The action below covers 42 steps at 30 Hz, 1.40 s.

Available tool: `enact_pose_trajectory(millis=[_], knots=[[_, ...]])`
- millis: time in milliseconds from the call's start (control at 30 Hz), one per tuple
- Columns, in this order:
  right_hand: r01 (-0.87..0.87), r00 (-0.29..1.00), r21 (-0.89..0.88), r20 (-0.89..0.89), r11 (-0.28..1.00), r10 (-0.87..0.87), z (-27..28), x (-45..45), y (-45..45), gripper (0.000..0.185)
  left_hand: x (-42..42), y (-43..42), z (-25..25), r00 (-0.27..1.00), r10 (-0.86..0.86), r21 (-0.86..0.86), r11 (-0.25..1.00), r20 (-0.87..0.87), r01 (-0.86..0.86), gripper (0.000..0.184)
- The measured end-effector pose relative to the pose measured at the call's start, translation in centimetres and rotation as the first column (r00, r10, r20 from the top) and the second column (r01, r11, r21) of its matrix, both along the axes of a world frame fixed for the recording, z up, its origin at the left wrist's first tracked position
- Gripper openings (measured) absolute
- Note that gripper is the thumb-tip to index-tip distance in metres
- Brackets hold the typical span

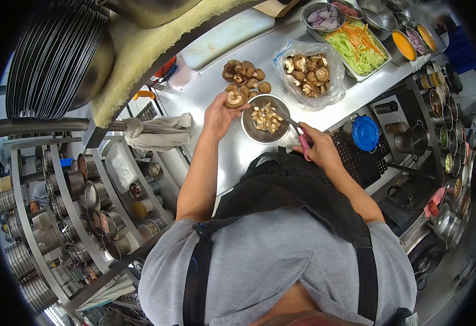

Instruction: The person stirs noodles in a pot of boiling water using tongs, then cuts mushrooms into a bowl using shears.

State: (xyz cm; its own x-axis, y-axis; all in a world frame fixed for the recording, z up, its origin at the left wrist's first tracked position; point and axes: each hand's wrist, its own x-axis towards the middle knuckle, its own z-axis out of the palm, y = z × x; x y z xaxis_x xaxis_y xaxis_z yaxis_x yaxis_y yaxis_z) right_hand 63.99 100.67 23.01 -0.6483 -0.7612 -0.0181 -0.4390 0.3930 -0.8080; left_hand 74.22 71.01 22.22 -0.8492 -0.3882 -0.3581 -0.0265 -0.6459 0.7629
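Note:
My left hand (pixel 220 117) is closed around a brown shiitake mushroom (pixel 235 99), its pale underside partly showing. In my right hand (pixel 322 148) is a pair of scissors (pixel 305 142) with pink handles, the blades reaching over the right rim of a steel bowl (pixel 243 124). Cut mushroom stems (pixel 267 118) lie inside that bowl, which sits between my hands. Just beyond my left hand a pile of mushroom caps (pixel 242 71) rests on the steel counter. Farther right, a clear plastic bag (pixel 334 98) stands open with many whole mushrooms (pixel 311 73) in it.
A tray of shredded green and orange vegetables (pixel 360 49) and a bowl of sliced onion (pixel 323 19) stand at the back right. Behind the mushrooms lies a white cutting board (pixel 221 41). A cloth (pixel 159 131) hangs at left below a shelf; a blue lid (pixel 365 133) is at right.

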Motion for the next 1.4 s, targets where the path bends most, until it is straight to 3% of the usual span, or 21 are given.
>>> enact_pose_trajectory(millis=[67,233,367,500,800,933,1000,1100,1200,1400], knots=[[-0.023,0.994,-0.064,-0.107,0.998,0.016,0.6,0.1,-0.6,0.058,-0.7,1.6,0.6,0.998,-0.051,-0.008,0.999,0.023,0.051,0.038],[-0.022,0.994,0.021,-0.107,1.0,0.024,1.4,-0.1,-0.5,0.052,-1.9,4.7,1.4,0.996,-0.079,-0.048,0.996,0.039,0.081,0.036],[-0.018,0.988,0.048,-0.15,0.999,0.025,0.7,-0.1,-0.2,0.053,-2.2,6.6,1.6,0.991,-0.069,-0.213,0.973,0.118,0.093,0.033],[-0.008,0.983,-0.022,-0.186,1.0,0.004,-0.2,0.1,-0.2,0.053,-2.2,7.8,1.2,0.996,-0.056,-0.147,0.987,0.071,0.066,0.031],[-0.012,0.982,0.031,-0.186,0.999,0.017,-0.8,-0.2,-0.2,0.052,-2.4,8.5,1.6,0.993,-0.095,-0.017,0.995,0.069,0.096,0.033],[-0.029,0.988,0.067,-0.152,0.997,0.039,-0.7,-0.4,-0.4,0.05,-2.6,8.3,0.6,0.989,-0.112,-0.027,0.993,0.098,0.115,0.034],[-0.089,0.985,0.201,-0.129,0.976,0.116,-0.9,-0.6,-0.3,0.047,-2.4,8.2,-0.2,0.976,-0.145,-0.068,0.985,0.163,0.158,0.033],[-0.181,0.976,0.122,-0.101,0.976,0.193,-3.3,-1.1,0.5,0.034,-1.5,7.9,-1.3,0.946,-0.211,-0.046,0.972,0.248,0.229,0.033],[-0.22,0.971,0.064,-0.082,0.973,0.225,-6.3,-1.3,1.3,0.032,-0.6,7.8,-2.3,0.922,-0.236,-0.019,0.967,0.306,0.254,0.033],[-0.218,0.969,0.094,-0.096,0.971,0.227,-3.4,-0.9,0.5,0.038,-0.5,8.6,-1.7,0.928,-0.174,-0.098,0.971,0.33,0.217,0.035]])
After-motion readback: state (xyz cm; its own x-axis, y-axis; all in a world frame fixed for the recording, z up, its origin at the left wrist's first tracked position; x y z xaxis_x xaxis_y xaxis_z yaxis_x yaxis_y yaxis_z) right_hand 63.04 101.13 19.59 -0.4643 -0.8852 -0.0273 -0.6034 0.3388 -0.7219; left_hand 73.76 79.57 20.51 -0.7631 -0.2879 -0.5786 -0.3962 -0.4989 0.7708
